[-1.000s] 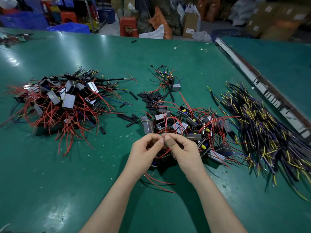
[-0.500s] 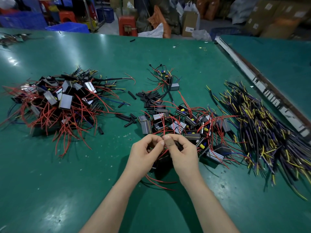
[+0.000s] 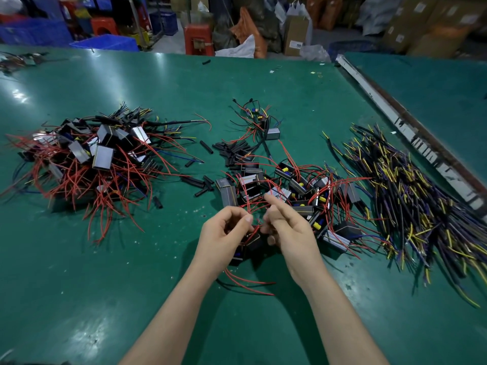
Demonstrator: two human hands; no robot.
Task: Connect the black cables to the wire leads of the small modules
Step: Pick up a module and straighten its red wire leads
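Green worktable [image 3: 110, 259] with glare; beyond it blue crates [image 3: 105, 43], red stool [image 3: 198, 39], seemingly cardboard boxes [image 3: 296, 36].

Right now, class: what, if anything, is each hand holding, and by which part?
The left hand pinches a module's thin red wire lead near its end. The right hand meets it there; its own hold cannot be told.

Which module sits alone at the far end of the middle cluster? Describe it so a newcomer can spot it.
On the green table, find the middle pile of modules just beyond the hands. Follow the short black sleeves away from it to the lone silver module. Unlike the heaped ones, it lies apart, under a small tangle of red, black and yellow wires.
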